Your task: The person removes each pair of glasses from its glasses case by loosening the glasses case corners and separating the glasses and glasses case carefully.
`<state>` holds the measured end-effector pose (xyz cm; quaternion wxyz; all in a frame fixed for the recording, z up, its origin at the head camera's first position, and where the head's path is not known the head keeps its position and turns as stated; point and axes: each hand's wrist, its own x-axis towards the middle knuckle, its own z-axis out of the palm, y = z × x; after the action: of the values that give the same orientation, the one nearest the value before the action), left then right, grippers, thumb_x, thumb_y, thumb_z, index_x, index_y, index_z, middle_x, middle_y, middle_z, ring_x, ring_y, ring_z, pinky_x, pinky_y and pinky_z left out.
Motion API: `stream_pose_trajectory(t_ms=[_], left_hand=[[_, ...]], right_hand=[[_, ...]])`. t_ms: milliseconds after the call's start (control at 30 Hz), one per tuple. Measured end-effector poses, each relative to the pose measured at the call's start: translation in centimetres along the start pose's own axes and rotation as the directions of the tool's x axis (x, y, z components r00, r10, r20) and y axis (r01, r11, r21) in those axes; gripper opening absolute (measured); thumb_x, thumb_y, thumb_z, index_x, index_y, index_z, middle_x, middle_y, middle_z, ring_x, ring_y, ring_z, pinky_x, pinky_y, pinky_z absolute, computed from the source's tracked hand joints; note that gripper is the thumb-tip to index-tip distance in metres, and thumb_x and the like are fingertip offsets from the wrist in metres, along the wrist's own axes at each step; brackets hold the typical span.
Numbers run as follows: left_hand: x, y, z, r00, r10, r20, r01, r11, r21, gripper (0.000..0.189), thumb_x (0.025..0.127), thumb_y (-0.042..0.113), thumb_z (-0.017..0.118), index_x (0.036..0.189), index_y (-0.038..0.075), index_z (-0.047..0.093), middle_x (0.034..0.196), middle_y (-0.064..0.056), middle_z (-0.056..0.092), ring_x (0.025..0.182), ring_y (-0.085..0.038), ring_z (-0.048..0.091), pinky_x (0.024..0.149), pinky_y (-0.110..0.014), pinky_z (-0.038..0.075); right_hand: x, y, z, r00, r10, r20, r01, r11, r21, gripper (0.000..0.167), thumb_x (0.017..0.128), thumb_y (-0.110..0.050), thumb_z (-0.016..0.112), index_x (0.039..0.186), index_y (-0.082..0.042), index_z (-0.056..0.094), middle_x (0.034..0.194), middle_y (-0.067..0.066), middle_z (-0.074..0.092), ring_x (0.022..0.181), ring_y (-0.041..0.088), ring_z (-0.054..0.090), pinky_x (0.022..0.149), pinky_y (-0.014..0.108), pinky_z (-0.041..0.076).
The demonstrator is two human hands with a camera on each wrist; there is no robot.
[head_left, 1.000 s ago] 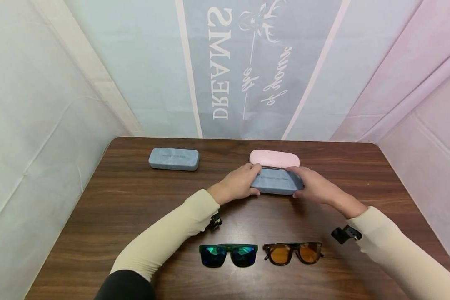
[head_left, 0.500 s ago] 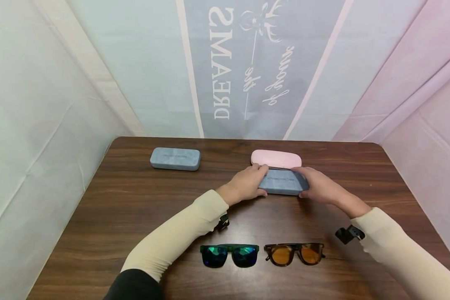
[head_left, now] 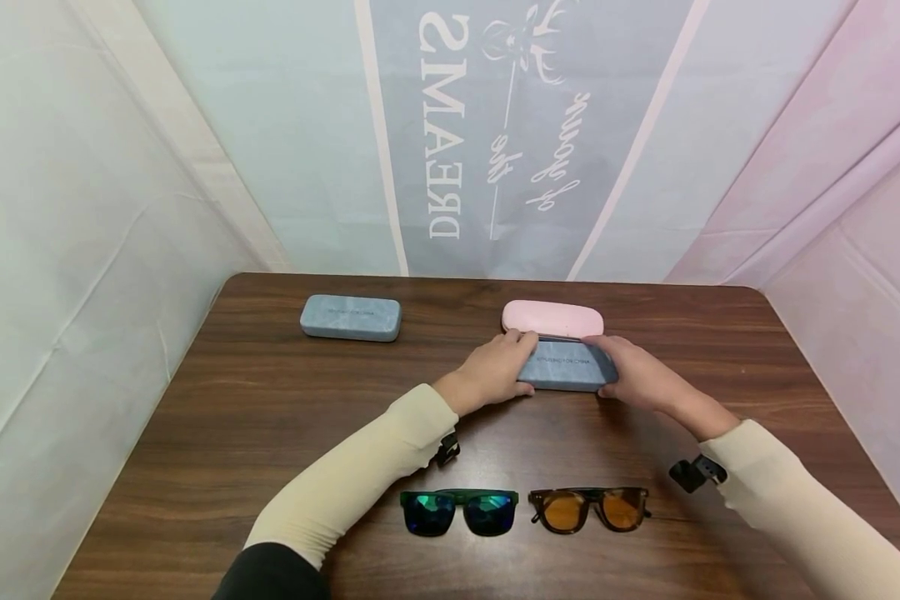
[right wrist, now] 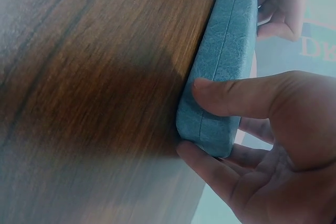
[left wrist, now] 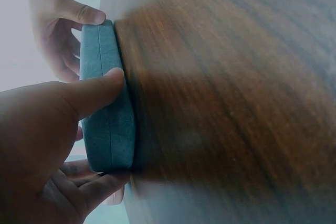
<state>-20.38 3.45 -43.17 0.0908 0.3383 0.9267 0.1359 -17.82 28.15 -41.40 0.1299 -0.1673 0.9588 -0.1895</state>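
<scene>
A blue-grey glasses case (head_left: 566, 365), its lid closed, lies on the table just in front of a pink glasses case (head_left: 552, 317). My left hand (head_left: 492, 371) grips its left end, thumb on the near side and fingers around the end and far side. At the opposite end my right hand (head_left: 641, 375) holds it the same way. Both wrist views show the thumbs pressed to the case's seamed side, in the left wrist view on the case (left wrist: 107, 114) and in the right wrist view on the case (right wrist: 218, 72). The fingertips behind it are partly hidden.
Another blue-grey glasses case (head_left: 351, 317) lies at the back left of the wooden table (head_left: 270, 433). Near the front are green-framed sunglasses (head_left: 459, 512) and, to their right, tortoiseshell glasses with orange lenses (head_left: 590, 509). A printed curtain (head_left: 307, 167) hangs behind the table.
Over the last second the blue-grey case in both hands has shifted slightly right relative to the pink case. In the last half second the hands and case have hardly moved.
</scene>
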Motion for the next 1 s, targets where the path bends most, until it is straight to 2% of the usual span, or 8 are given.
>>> stream_pose_trajectory(t_ms=[1000], left_hand=[[-0.03, 0.02, 0.05, 1.000, -0.012, 0.014, 0.013, 1.000, -0.028, 0.054, 0.092, 0.037, 0.076, 0.127, 0.013, 0.044, 0.130, -0.011, 0.053, 0.112, -0.025, 0.056, 0.086, -0.037, 0.052]], right_hand=[[0.27, -0.37, -0.14, 0.999, 0.022, 0.045, -0.021, 1.000, -0.013, 0.081, 0.083, 0.005, 0.078, 0.151, 0.008, 0.034, 0.147, 0.040, 0.036, 0.129, 0.050, 0.046, 0.099, 0.062, 0.043]])
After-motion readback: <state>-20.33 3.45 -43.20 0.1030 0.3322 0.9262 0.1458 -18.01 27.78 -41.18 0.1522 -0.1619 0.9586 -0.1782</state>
